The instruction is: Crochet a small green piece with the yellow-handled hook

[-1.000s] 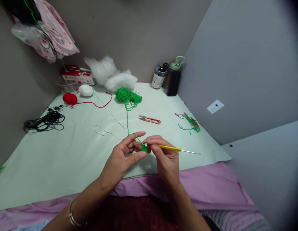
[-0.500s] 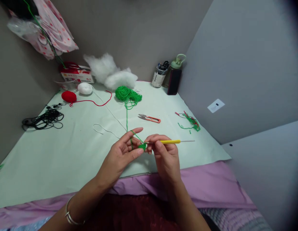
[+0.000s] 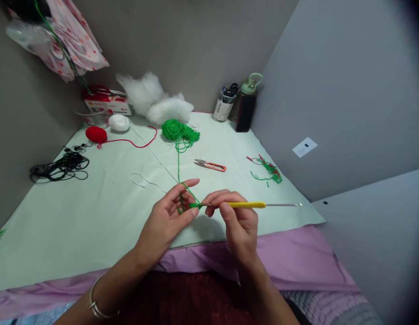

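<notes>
Between thumb and fingers, my left hand (image 3: 169, 218) pinches a small green crocheted piece (image 3: 195, 206). Green yarn runs over its raised index finger and back to the green yarn ball (image 3: 174, 131). My right hand (image 3: 237, 219) grips a crochet hook (image 3: 248, 205) by its yellow handle, held level. The hook's left tip meets the green piece, and its other metal end points right. Beyond the hands lie orange-handled thread snips (image 3: 210, 165).
Red yarn (image 3: 96, 134), white yarn (image 3: 119, 123) and black cord (image 3: 65, 167) lie at left. White stuffing (image 3: 170, 109), a pen holder (image 3: 223, 108), a bottle (image 3: 247, 88) and a dark phone (image 3: 245, 113) stand behind. Green and red scraps (image 3: 271, 171) lie right.
My right hand and the hook have moved slightly right, exposing more of the hook's far metal end. The green piece has turned and shifted a little left in my left hand.
</notes>
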Motion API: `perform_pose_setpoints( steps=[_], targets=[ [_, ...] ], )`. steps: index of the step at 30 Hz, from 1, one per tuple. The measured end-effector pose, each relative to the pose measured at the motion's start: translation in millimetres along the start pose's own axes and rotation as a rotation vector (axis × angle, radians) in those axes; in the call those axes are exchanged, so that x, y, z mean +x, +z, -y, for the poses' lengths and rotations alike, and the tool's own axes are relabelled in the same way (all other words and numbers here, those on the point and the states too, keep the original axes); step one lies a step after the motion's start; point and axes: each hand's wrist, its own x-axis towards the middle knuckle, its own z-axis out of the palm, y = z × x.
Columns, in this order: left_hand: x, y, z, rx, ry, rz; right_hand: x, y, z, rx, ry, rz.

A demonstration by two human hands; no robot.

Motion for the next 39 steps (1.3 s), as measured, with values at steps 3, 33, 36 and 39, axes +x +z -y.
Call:
perform_pose_setpoints(
  steps=[3, 33, 36, 39],
  targets=[
    [-2.5, 5.6, -0.8, 0.067, 0.060, -0.086, -3.5, 1.2, 2.4, -0.266, -0.187, 0.055],
    [4.9, 4.2, 5.4, -0.507, -0.287, 0.056, -4.4, 11.4, -7.1, -0.101, -0.106, -0.172],
    [3.5, 3.2, 5.2, -0.365, -0.176, 0.039, 0.4, 13.0, -3.5, 0.105, -0.007, -0.119],
    [0.5, 2.9, 7.6, -0.227, -0.113, 0.094, 1.3, 14.4, -5.0, 0.067, 0.002, -0.103]
  ],
)
